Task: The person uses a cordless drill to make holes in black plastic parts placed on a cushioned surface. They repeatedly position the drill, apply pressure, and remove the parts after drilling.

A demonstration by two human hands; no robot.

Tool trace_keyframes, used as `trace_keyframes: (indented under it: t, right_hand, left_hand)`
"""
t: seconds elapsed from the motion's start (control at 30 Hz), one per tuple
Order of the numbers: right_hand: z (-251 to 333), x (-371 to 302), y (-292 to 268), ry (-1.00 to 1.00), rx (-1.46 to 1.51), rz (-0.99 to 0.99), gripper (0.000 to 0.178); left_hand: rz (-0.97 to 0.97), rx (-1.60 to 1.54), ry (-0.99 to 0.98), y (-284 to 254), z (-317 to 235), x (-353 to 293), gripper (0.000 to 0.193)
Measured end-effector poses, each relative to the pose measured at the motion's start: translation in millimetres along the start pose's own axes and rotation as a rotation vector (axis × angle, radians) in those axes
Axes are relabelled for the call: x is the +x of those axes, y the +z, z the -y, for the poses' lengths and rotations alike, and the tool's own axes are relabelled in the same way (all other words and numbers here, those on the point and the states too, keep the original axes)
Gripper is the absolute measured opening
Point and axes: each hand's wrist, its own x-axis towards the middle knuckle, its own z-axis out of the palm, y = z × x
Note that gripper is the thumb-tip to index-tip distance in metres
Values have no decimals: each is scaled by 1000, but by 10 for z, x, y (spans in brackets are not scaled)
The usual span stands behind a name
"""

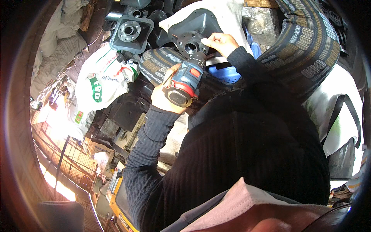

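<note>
My left hand (167,96) is wrapped round a cordless drill (188,75), blue with a red band. The drill's black chuck points away from me, up against the near rim of a round flange with a central hole. This flange belongs to a dark grey, flared plastic housing (201,21) that leans over my lap. My right hand (223,43) is closed, with thumb and fingertips pinched at the right side of the flange. Whatever they hold there is too small to make out. The chuck hides where the drill's tip meets the flange.
A similar grey housing (140,36) with a round flange lies at the far left, among other dark parts. Below it is a white plastic bag (101,79). Patterned cloth (309,50) covers my legs. A blue plastic piece (225,74) sits between them. White cloth (234,15) lies behind the housing.
</note>
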Motion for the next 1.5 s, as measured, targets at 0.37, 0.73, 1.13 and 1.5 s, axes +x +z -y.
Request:
trace_keyframes:
  t: [0.37,0.73,1.13,1.5]
  right_hand:
    - [232,-28,-166,203,458,-68,26]
    - [595,-667,-104,87,1118,437,51]
    - [643,-779,37,140,564,460,34]
    - [640,-771,105,179,626,368,24]
  left_hand:
    - [-249,973,347,-51,245,-251,64]
    - [-234,1094,616,233,368,-774,56]
    - [-421,1069,791,158,235,-761,32]
    - [-397,1061,723,134,366,-683,36]
